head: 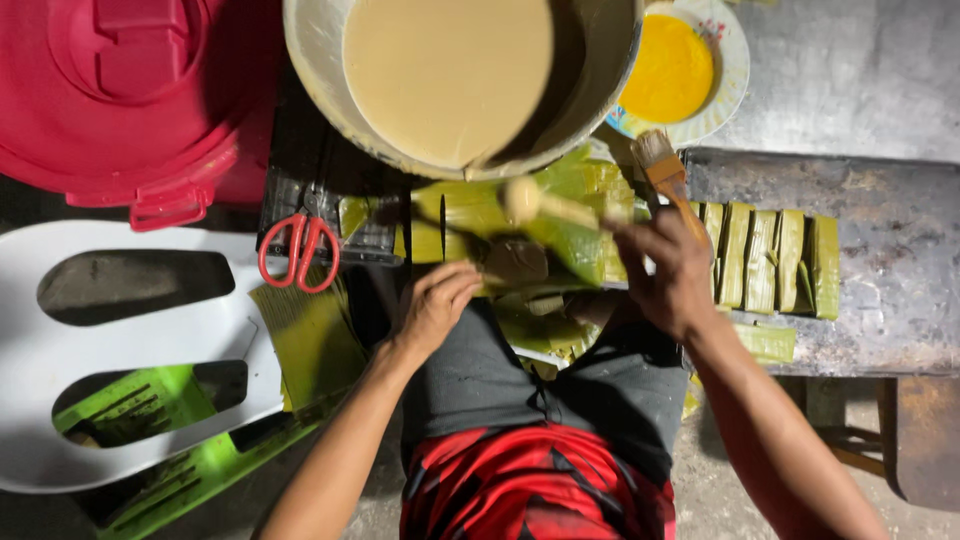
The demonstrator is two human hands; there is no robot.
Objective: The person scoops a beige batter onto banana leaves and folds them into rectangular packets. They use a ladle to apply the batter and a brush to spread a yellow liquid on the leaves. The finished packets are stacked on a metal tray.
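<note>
Fingers of the right hand point(672, 272) curl shut around the handle of a ladle point(548, 205), whose blurred, batter-coated bowl sits just past the fingertips, toward the left. Beyond it stands a big white bucket of tan batter point(447, 75). Fingers of the left hand point(433, 305) are bent and loosely curled, their tips touching a folded banana leaf point(520, 262) that holds a little batter; whether they pinch it I cannot tell. More green leaf pieces point(480, 205) lie under and beyond both hands. Right of the right hand's knuckles, a row of wrapped leaf parcels point(768, 258) rests on a grey slab, with a brush point(662, 167) just above the fingers. Red scissors point(299, 250) lie well left of the left hand.
</note>
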